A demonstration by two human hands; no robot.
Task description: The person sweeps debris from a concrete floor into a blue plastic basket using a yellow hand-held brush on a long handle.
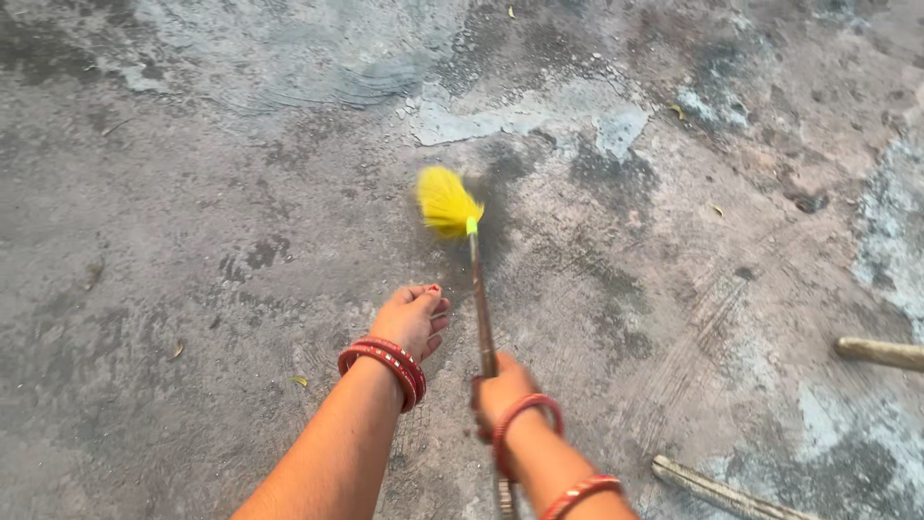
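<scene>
A long-handled broom (480, 308) with yellow bristles (446, 202) reaches out over a rough, stained concrete floor (192, 221). My right hand (500, 393) is wrapped around the thin handle near its lower part, with red bangles on the wrist. My left hand (412, 318) hangs loose to the left of the handle, fingers relaxed and holding nothing, with red bangles on that wrist too. The bristles look blurred and lie ahead of both hands.
Two wooden sticks lie on the floor at the right: one (881, 352) by the right edge, another (722, 493) near the bottom. Small dry leaves (300, 381) and bits of litter are scattered about.
</scene>
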